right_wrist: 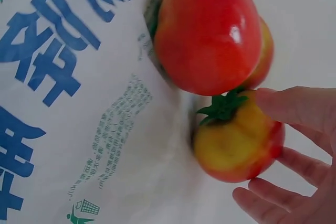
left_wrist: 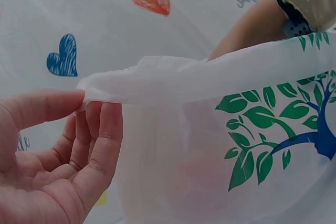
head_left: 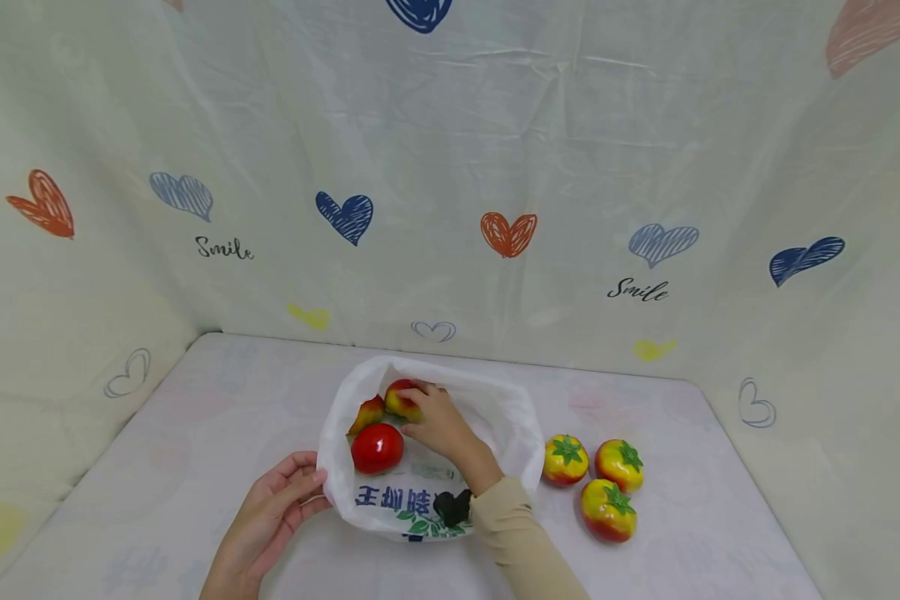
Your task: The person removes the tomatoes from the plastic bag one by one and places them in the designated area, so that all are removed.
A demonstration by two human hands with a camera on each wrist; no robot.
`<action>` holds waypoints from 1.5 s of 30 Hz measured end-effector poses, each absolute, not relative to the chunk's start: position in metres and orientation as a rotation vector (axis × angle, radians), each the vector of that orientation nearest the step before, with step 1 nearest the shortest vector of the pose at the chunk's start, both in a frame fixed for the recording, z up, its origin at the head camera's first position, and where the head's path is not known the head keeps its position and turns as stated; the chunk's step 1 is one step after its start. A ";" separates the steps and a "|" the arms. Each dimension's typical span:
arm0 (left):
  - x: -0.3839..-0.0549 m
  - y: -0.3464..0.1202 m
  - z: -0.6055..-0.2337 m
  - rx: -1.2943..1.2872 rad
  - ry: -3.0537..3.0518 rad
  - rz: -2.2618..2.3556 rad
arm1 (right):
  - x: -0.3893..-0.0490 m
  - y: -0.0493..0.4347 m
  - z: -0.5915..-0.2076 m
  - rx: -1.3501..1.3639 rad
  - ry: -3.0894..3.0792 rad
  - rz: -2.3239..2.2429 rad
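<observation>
Head view: left hand (head_left: 270,510) pinching the bag's (head_left: 527,427) left edge, my right hand (head_left: 448,427) grips 1 fruit (head_left: 395,401), likely bagging it; release seems next.

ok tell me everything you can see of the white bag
The bag looks like thin white plastic, printed with blue characters, green leaves and blue branches. It stands on the table, its mouth open upward. The left hand pinches its rim; the right hand reaches inside, where three fruits lie on the left.
</observation>
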State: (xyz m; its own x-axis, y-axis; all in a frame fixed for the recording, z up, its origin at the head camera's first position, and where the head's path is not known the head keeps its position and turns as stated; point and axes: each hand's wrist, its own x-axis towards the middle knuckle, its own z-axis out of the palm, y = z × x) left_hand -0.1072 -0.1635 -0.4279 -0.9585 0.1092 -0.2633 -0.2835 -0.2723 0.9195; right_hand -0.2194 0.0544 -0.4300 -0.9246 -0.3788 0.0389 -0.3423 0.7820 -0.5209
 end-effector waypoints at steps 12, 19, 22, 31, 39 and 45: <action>-0.108 -0.162 -0.428 -0.273 1.731 2.317 | -0.229 0.038 -0.445 -0.568 3.075 -0.672; -0.108 -0.161 -0.427 -0.299 1.726 2.315 | -0.232 0.031 -0.451 -0.550 3.146 -0.570; -0.108 -0.161 -0.426 -0.304 1.720 2.319 | -0.233 0.029 -0.451 -0.523 3.129 -0.604; -0.108 -0.163 -0.428 -0.268 1.729 2.329 | -0.238 0.033 -0.445 -0.473 3.044 -0.661; -0.108 -0.163 -0.428 -0.289 1.739 2.316 | -0.238 0.041 -0.442 -0.444 2.960 -0.820; -0.109 -0.162 -0.426 -0.323 1.744 2.300 | -0.231 0.048 -0.441 -0.392 2.900 -0.917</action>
